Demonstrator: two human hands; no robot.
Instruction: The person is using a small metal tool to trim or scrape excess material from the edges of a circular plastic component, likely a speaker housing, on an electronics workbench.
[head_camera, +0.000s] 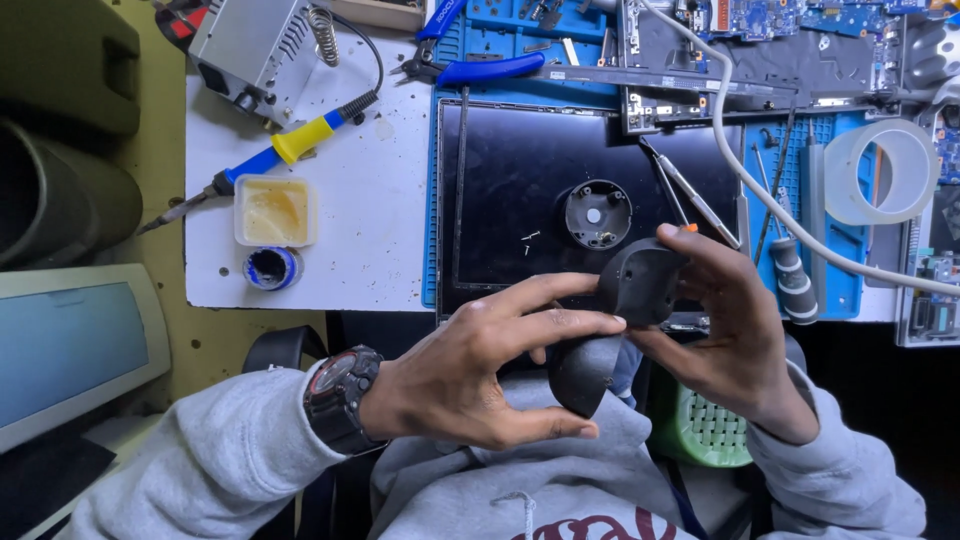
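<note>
My left hand (470, 365) and my right hand (725, 325) hold a dark grey rounded plastic shell between them, above my lap. The upper piece of the shell (640, 280) sits against my right fingers; the lower curved piece (582, 372) rests between my left thumb and fingers. A black wristwatch (335, 395) is on my left wrist. Just beyond the hands, a round black part with a white centre (594, 214) lies on a dark flat panel (500, 190), with a few tiny screws (528, 240) beside it.
A blue work mat (790, 200) holds screwdrivers (790, 275), tweezers (690, 195) and blue-handled pliers (480, 68). A soldering iron (270, 155), its station (255, 45), a flux tub (275, 210), a tape roll (880, 170), a white cable (760, 195) and an opened laptop (760, 50) surround it.
</note>
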